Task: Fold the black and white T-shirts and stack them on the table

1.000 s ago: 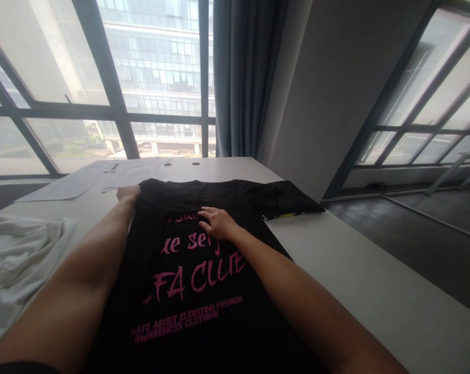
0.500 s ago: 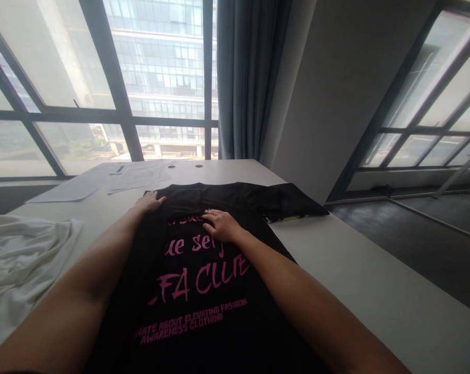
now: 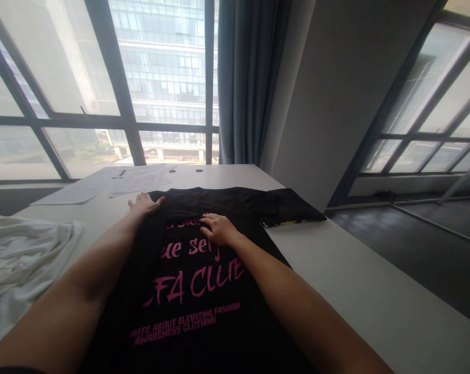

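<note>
A black T-shirt [image 3: 203,270] with pink lettering lies spread over the white table, its collar end toward the window. Its left side is folded inward, cutting off the start of the printed lines. The sleeve [image 3: 293,205] on the right sticks out past the body to the table's edge. My left hand [image 3: 145,202] rests at the shirt's far left corner, fingers spread across the fold and past its edge. Flat on the upper print is my right hand [image 3: 219,228], fingers extended and covering some letters. Neither hand grips cloth.
Crumpled white fabric [image 3: 24,265] lies on the left of the table [image 3: 375,291]. Several paper sheets [image 3: 75,189] are spread at the far left, near two round cable holes. Beyond stand windows, a blue curtain [image 3: 240,83] and a grey pillar [image 3: 336,88].
My left hand has shifted slightly left, its fingers spreading off the shirt's edge. My right hand stays nearly in place on the print. The view has tilted a little.
</note>
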A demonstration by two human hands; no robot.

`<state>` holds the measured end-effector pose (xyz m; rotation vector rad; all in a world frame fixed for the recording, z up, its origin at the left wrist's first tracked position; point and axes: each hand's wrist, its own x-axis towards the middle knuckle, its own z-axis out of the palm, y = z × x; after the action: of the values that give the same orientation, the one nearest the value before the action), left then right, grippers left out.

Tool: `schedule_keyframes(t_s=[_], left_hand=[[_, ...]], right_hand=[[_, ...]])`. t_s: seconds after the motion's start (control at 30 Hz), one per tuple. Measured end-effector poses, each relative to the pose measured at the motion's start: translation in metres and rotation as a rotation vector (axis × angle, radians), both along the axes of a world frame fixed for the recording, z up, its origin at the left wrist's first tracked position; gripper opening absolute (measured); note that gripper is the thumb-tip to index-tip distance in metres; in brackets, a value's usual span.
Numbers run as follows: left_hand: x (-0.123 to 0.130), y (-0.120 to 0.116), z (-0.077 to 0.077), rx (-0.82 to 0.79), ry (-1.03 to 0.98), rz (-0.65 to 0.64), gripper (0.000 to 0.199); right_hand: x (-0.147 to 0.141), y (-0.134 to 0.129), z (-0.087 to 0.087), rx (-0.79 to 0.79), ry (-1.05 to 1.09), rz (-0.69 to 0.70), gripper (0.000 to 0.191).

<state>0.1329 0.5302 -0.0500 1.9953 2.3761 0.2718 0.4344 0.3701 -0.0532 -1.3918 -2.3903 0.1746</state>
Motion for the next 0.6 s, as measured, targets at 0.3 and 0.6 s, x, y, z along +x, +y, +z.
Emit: schedule_keyframes(t_s=[0.3,0.6], left_hand=[[-0.001,-0.086,0.006,-0.167,0.074,-0.554,0.095],[-0.010,-0.147,-0.014,-0.011,-0.055,-0.534,0.092]], right_hand=[[-0.002,-0.003,-0.001,0.032,-0.020,-0.024,0.042],[0.041,0.007,0.038,0.249,0.089,-0.559,0.039]])
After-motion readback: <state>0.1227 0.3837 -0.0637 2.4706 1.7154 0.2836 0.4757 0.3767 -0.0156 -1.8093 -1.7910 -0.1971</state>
